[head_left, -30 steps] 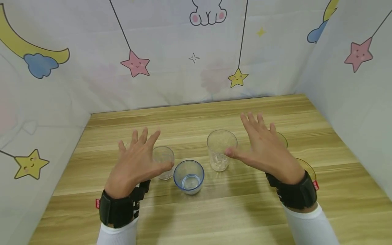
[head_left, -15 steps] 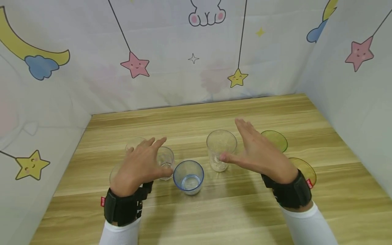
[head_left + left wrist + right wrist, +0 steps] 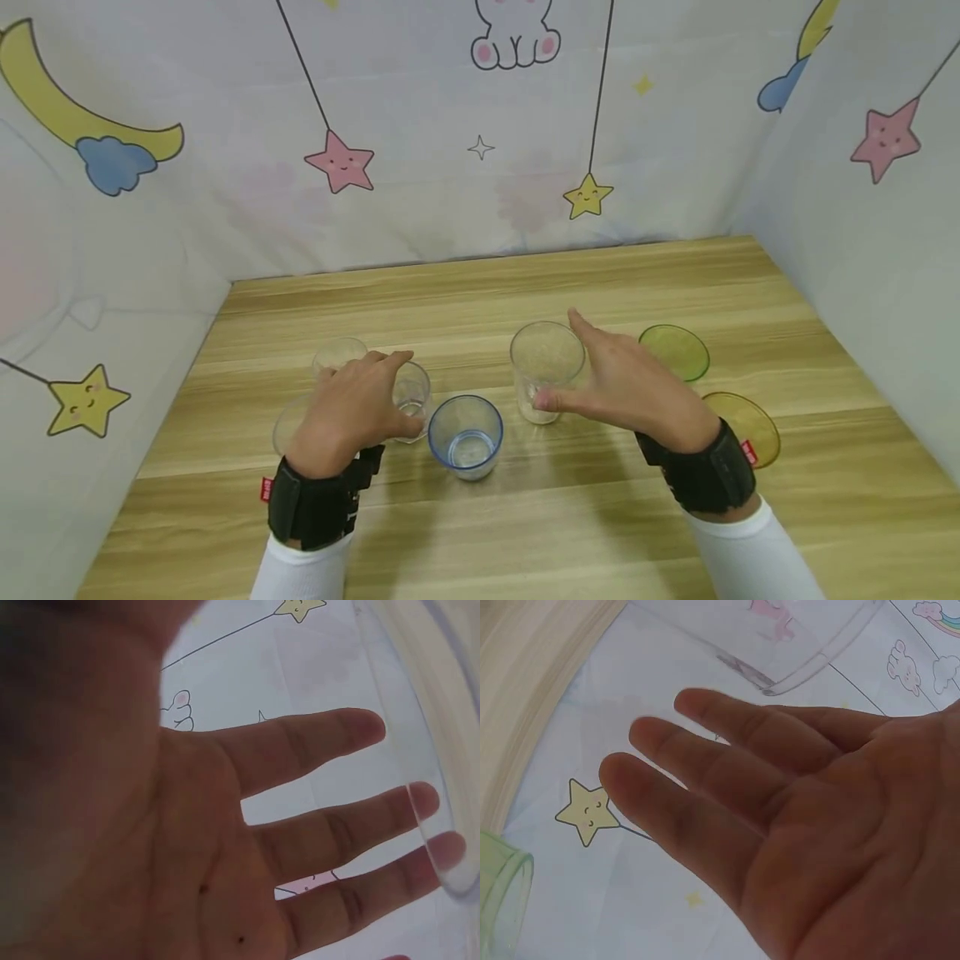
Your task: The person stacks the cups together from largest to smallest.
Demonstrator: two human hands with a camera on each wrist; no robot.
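Observation:
My left hand (image 3: 348, 417) is held over the left side of the table, fingers extended and thumb spread, beside a small clear glass (image 3: 414, 390). In the left wrist view, fingertips overlap a clear glass edge (image 3: 450, 885); contact cannot be told. My right hand (image 3: 633, 379) reaches to the right side of a taller clear glass (image 3: 542, 358), thumb in front of it and fingers extended behind. The right wrist view shows those fingers nearly straight, with a clear glass (image 3: 780, 645) beyond them. Between the hands stands a blue-rimmed glass (image 3: 467, 437).
Two more clear glasses stand at the left, one behind the left hand (image 3: 337, 352) and one partly hidden by it (image 3: 285, 429). A green glass (image 3: 675, 354) and a yellow glass (image 3: 750, 425) stand at the right. Printed cloth (image 3: 420, 225) borders the wooden table (image 3: 495, 550).
Both hands have lowered and moved inward, each toward a clear glass. The spread fingers have drawn closer together. The glasses have stayed in place.

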